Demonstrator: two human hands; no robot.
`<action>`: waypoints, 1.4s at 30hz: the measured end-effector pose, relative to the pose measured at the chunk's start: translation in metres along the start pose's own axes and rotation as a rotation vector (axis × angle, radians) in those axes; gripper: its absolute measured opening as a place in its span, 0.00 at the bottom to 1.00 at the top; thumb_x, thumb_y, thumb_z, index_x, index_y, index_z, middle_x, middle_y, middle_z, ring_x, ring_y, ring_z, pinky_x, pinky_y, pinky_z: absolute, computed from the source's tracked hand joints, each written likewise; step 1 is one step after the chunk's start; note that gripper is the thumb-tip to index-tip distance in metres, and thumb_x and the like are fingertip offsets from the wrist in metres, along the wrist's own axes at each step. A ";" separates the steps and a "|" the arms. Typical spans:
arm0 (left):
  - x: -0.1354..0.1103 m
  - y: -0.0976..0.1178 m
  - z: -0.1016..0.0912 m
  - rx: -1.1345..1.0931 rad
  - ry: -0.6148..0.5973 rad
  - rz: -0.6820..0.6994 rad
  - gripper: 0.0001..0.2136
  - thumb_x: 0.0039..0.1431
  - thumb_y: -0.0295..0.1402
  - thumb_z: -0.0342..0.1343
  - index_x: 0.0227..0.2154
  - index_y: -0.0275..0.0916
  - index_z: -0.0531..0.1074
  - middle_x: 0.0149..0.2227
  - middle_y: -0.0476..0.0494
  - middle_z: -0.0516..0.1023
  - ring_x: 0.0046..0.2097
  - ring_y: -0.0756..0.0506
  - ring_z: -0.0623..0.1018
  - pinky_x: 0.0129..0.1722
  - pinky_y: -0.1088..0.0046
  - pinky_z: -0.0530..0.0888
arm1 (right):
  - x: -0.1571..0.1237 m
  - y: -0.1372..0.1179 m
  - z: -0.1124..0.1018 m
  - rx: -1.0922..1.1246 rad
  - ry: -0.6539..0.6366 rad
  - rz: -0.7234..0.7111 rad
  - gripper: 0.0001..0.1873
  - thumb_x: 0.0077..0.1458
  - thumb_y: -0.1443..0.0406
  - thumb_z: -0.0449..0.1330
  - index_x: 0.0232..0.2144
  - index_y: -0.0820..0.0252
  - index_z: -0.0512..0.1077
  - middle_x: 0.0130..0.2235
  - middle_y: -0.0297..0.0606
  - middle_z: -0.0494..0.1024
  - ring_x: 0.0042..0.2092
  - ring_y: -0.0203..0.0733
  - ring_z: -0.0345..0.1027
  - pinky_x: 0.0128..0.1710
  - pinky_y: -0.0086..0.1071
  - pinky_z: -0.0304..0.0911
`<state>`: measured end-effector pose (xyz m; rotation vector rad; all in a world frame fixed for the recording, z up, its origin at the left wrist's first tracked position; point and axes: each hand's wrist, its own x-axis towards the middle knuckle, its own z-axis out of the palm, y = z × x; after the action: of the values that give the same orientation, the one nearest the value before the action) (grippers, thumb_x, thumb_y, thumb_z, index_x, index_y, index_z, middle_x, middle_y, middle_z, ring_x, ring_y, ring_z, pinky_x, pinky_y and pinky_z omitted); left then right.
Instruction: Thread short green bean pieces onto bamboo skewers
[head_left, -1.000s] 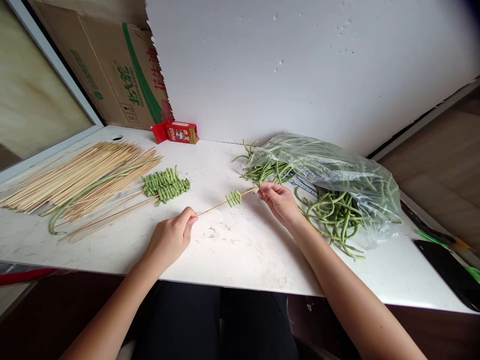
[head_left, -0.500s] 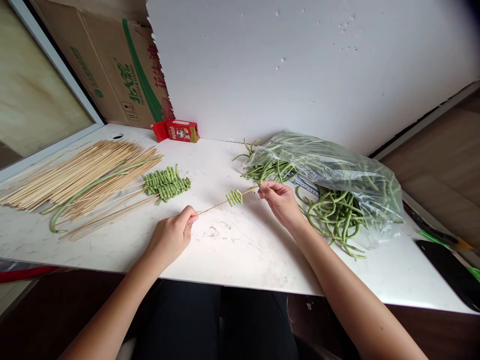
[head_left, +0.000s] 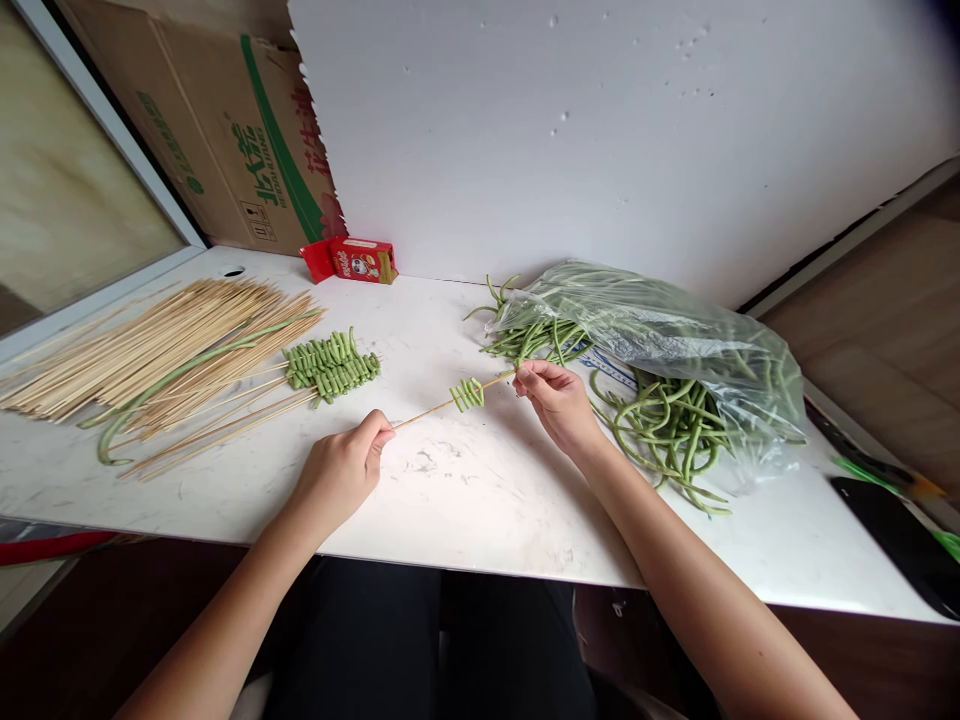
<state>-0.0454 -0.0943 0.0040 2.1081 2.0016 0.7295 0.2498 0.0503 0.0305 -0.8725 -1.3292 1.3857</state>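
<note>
Currently left hand [head_left: 341, 462] pinches skewer [head_left: 424, 412], right hand [head_left: 559, 405] pinches far end, fingers closed on both. Uneven push could split threaded bean [head_left: 468, 394]; slip could prick right hand.

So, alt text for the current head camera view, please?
A left hand holds a skewer threaded with green bean, the right hand at its end, over a white table. Bare skewers and loaded skewers lie left; a bag of beans lies right.
</note>
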 end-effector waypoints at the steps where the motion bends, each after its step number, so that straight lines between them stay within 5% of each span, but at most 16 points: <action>1: 0.000 0.000 0.000 0.001 -0.002 0.000 0.11 0.75 0.38 0.44 0.36 0.44 0.68 0.24 0.51 0.73 0.23 0.46 0.71 0.30 0.72 0.61 | 0.000 0.000 0.000 0.005 0.000 -0.003 0.19 0.47 0.48 0.79 0.30 0.54 0.83 0.28 0.34 0.75 0.33 0.41 0.66 0.40 0.38 0.64; 42: 0.001 0.002 -0.004 0.018 -0.077 -0.035 0.07 0.68 0.27 0.45 0.37 0.45 0.66 0.30 0.49 0.81 0.28 0.44 0.78 0.30 0.72 0.64 | -0.003 0.005 0.001 -0.027 0.021 -0.094 0.17 0.48 0.48 0.79 0.32 0.50 0.84 0.31 0.37 0.81 0.34 0.44 0.70 0.38 0.39 0.66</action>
<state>-0.0450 -0.0950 0.0087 2.0723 2.0065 0.6175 0.2487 0.0479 0.0251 -0.8299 -1.3581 1.2859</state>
